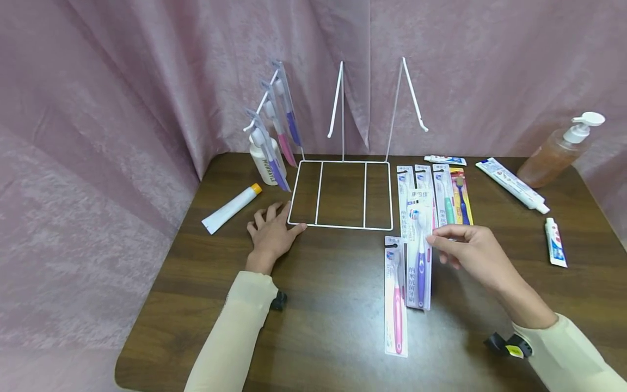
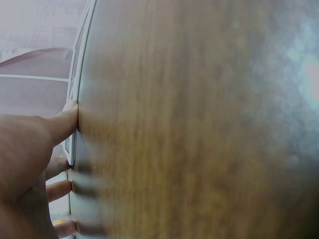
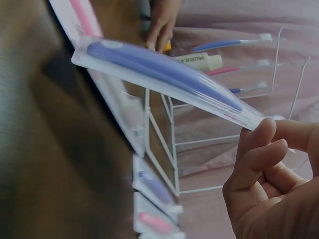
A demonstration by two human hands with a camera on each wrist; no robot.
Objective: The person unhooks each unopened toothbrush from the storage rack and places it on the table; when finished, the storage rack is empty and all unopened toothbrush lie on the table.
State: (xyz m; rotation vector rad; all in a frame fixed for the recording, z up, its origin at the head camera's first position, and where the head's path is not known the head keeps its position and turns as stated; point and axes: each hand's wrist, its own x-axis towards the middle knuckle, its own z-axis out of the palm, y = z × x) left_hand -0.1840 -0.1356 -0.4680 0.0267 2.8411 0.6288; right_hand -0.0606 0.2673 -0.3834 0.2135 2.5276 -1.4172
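Note:
My right hand pinches the right edge of a packaged purple toothbrush between thumb and fingers. In the right wrist view this pack is raised off the table, its handle end pointing away from the hand. A packaged pink toothbrush lies just left of it in the head view. My left hand rests on the table with fingers spread, its thumb and index finger at the front left corner of the white wire rack. Three packaged toothbrushes hang from the rack's left hook.
More packaged toothbrushes lie right of the rack. Toothpaste tubes and a pump bottle are at the right. A white bottle stands behind a yellow-capped tube at the left. A pink curtain hangs behind the table.

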